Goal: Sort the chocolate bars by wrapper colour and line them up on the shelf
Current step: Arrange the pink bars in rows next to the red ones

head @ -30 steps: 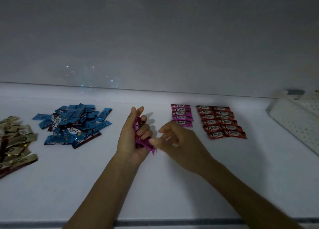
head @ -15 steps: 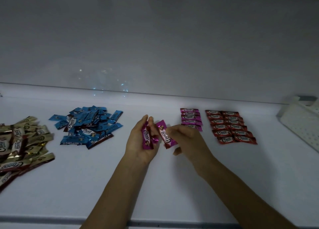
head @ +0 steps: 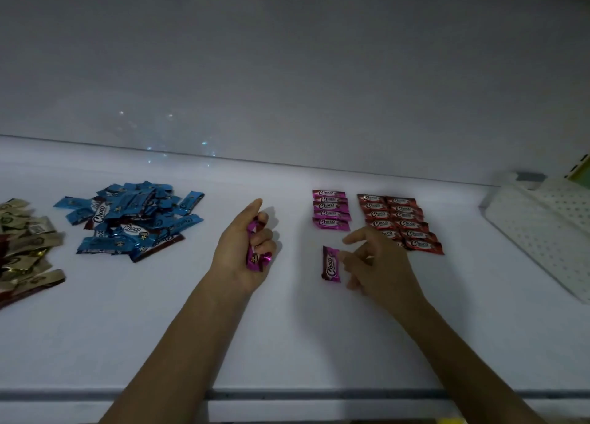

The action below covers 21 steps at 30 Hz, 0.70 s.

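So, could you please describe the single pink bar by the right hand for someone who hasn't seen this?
On the white shelf, find the neat column of pink bars beside the red rows. Just in front of it, the right hand pinches a single pink bar. It alone is apart, turned lengthwise instead of crosswise.

Five pink bars (head: 330, 211) are lying in one column on the shelf (head: 287, 334). A sixth pink bar (head: 330, 264) is sitting in the right grip (head: 380, 264). A pink bunch (head: 255, 253), too tight to count, is filling the left grip (head: 234, 254). Red bars (head: 410, 221) are showing in two columns: six on the right, at least five on the left. The blue heap (head: 127, 221) and the gold heap (head: 25, 251) are lying too tangled to count. One white tray (head: 542, 232) is standing alongside.
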Motion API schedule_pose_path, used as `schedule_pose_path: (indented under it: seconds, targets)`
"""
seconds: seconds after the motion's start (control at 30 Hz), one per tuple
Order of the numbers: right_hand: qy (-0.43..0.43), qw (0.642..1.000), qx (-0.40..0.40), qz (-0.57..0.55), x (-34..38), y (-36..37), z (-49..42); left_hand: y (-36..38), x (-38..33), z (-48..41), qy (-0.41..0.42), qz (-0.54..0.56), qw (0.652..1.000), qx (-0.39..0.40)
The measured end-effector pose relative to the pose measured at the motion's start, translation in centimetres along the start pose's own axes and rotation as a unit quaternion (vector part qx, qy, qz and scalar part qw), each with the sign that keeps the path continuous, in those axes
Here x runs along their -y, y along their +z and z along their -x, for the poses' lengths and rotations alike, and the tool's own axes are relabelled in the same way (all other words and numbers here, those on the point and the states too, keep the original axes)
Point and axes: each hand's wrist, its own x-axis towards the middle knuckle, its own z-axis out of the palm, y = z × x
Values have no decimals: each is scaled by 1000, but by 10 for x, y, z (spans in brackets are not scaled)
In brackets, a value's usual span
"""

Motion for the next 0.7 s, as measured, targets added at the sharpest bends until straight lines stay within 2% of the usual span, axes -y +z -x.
schedule_pose_path:
  seconds: [0.03, 0.1, 0.17, 0.27, 0.37, 0.43, 0.53, 0.7]
  targets:
    - [-34, 997, -2, 72, -5, -2, 0, 0, 0, 0, 1, -4, 1000, 1]
    - [-92, 986, -9, 141, -12, -6, -1, 1, 1, 0, 3, -12, 1000, 2]
    - [-158, 972, 14, 172, -17, -9, -2, 2, 2, 2, 7, -18, 1000, 2]
    - [-225, 949, 114, 189, -23, -8, 2, 3, 3, 4, 16, -27, 999, 4]
    - [-250, 935, 109, 225, -24, -7, 1, 1, 3, 2, 21, -43, 999, 7]
    - [-255, 918, 88, 289, -22, -3, -3, 1, 3, 2, 20, -46, 999, 10]
    - [-219, 891, 58, 392, -19, 7, -7, 1, 4, 1, 21, -57, 998, 18]
    - [-163, 868, 49, 466, -6, 17, -16, 4, 7, 5, 25, -88, 995, 50]
